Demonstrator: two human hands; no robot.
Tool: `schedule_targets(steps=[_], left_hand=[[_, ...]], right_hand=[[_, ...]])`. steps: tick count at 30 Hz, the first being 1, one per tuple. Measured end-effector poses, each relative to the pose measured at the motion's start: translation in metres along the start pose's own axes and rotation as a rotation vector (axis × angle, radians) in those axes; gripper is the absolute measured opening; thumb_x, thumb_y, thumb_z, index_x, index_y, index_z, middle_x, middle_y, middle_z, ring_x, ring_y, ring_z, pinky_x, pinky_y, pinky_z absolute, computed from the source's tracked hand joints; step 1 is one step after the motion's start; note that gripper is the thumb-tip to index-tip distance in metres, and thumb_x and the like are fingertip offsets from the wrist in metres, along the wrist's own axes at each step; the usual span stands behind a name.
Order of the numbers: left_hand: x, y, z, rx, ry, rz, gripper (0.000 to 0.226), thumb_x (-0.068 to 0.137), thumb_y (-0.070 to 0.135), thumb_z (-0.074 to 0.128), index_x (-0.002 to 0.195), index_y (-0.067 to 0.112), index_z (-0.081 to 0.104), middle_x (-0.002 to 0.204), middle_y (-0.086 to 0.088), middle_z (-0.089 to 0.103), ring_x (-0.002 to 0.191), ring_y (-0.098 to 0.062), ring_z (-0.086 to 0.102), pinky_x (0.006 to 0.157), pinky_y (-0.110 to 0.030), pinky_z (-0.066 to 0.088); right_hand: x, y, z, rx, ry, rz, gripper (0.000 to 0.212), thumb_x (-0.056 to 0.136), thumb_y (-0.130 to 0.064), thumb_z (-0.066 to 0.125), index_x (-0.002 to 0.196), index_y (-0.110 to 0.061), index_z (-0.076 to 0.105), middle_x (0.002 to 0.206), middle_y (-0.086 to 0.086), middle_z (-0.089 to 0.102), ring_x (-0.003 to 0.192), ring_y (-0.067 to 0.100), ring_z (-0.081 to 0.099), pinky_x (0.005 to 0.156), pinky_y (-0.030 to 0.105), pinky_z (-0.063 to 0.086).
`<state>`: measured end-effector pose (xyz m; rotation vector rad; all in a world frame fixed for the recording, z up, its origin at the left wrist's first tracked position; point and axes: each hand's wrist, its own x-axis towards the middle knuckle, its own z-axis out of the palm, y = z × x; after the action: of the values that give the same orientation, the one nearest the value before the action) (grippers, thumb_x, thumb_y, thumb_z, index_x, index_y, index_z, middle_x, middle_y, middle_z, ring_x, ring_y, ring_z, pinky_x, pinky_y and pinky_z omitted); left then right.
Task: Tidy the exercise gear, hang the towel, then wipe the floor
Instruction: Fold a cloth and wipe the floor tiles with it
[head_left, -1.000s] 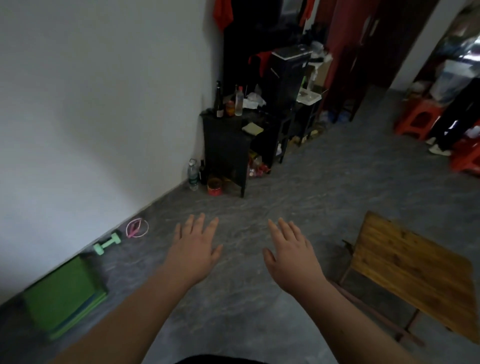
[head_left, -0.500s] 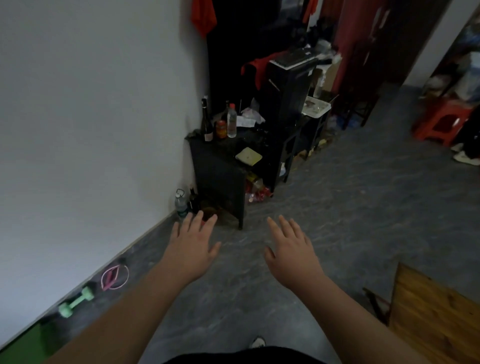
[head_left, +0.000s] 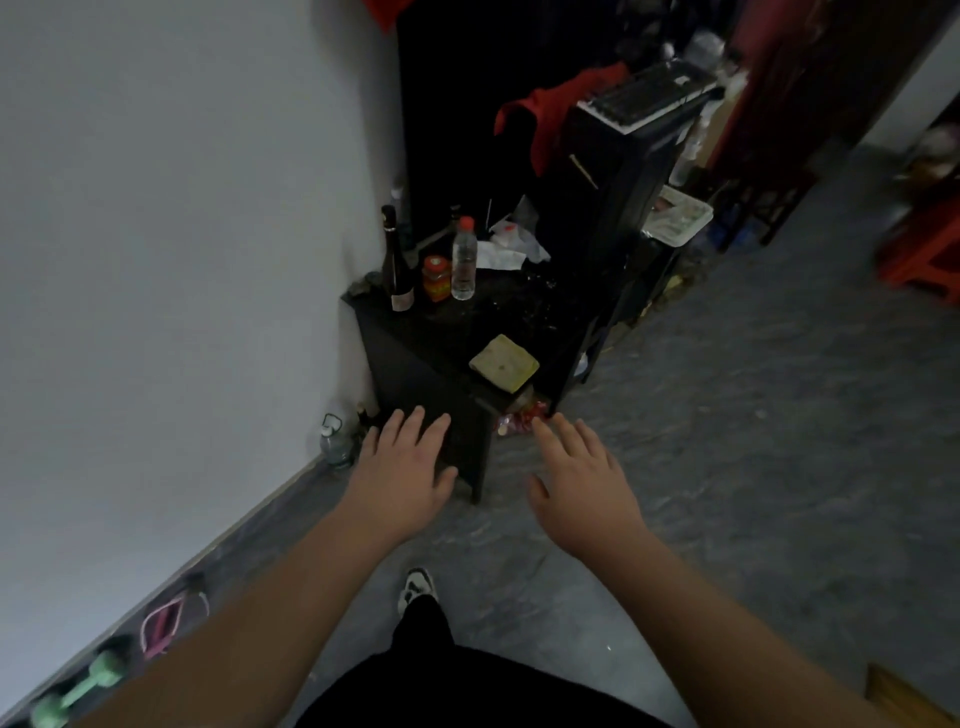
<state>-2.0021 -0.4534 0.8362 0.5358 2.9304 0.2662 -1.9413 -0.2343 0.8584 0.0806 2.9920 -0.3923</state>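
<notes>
My left hand (head_left: 402, 467) and my right hand (head_left: 582, 483) are stretched out in front of me, palms down, fingers straight, holding nothing. Ahead stands a low black table (head_left: 441, 358) against the white wall, with a folded yellowish cloth (head_left: 504, 362) at its near corner. A green dumbbell (head_left: 78, 693) and a pink looped band (head_left: 163, 623) lie on the grey floor along the wall at the lower left. A red cloth (head_left: 556, 106) hangs over dark furniture behind the table.
On the table stand a dark wine bottle (head_left: 396, 265), a red jar (head_left: 436, 278) and a clear water bottle (head_left: 464, 260). A plastic jug (head_left: 335, 439) sits by the wall. A black tower unit (head_left: 618, 156) and red stools (head_left: 919, 254) are further back. A wooden corner (head_left: 904, 699) shows lower right.
I have walked toward the black table; it now sits just past my fingertips. The dumbbell, band and wooden table have slid down and out toward the frame edges. The green mat is gone from view.
</notes>
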Motion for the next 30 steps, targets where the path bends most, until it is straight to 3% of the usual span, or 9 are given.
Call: schedule_targets(steps=[8,14,18,22,27,30], left_hand=[[0.193,-0.034,0.008,0.017,-0.161,0.133,0.067,0.097,0.048,0.038,0.155,0.029,0.009,0.163,-0.006,0.014,0.149,-0.027,0.012,0.120,-0.048,0.016],[0.284,-0.039,0.048,-0.019,-0.319,0.099,0.067,0.097,0.044,0.039,0.155,0.028,0.009,0.163,-0.004,0.012,0.149,-0.027,0.011,0.120,-0.047,0.016],[0.329,-0.035,0.085,-0.080,-0.444,0.084,0.063,0.100,0.038,0.038,0.155,0.026,0.010,0.164,-0.004,0.008,0.150,-0.028,0.006,0.120,-0.046,0.014],[0.365,-0.022,0.128,-0.136,-0.547,-0.043,0.065,0.097,0.030,0.042,0.155,0.023,0.014,0.163,-0.006,0.012,0.149,-0.030,0.008,0.119,-0.049,0.018],[0.381,-0.011,0.168,-0.165,-0.678,-0.133,0.072,0.093,0.036,0.045,0.155,0.021,0.012,0.162,-0.009,0.012,0.149,-0.035,0.009,0.118,-0.052,0.019],[0.386,-0.002,0.177,-0.220,-0.668,-0.212,0.080,0.084,0.053,0.031,0.155,0.020,0.015,0.162,-0.010,0.014,0.149,-0.032,0.011,0.119,-0.049,0.018]], right_hand=[[0.170,0.030,0.016,0.025,-0.084,0.146,0.065,0.099,-0.045,0.038,0.155,-0.026,0.011,0.164,0.002,0.012,0.151,0.023,0.005,0.120,0.046,0.019],[0.266,0.066,0.043,0.040,-0.192,0.147,0.064,0.098,-0.041,0.040,0.154,-0.023,0.015,0.163,0.004,0.014,0.151,0.026,0.008,0.120,0.046,0.018],[0.328,0.101,0.078,-0.009,-0.310,0.022,0.066,0.096,-0.038,0.044,0.154,-0.022,0.016,0.164,0.005,0.013,0.151,0.026,0.008,0.121,0.045,0.017],[0.373,0.128,0.112,-0.062,-0.497,-0.163,0.069,0.096,-0.036,0.047,0.155,-0.023,0.014,0.164,0.004,0.004,0.151,0.025,0.004,0.122,0.044,0.014],[0.415,0.149,0.145,-0.118,-0.553,-0.371,0.073,0.095,-0.044,0.049,0.156,-0.022,0.014,0.164,0.005,0.004,0.151,0.027,0.004,0.120,0.046,0.012],[0.426,0.150,0.160,-0.161,-0.562,-0.414,0.079,0.089,-0.054,0.055,0.154,-0.023,0.021,0.163,0.006,0.011,0.150,0.030,0.007,0.119,0.051,0.017]])
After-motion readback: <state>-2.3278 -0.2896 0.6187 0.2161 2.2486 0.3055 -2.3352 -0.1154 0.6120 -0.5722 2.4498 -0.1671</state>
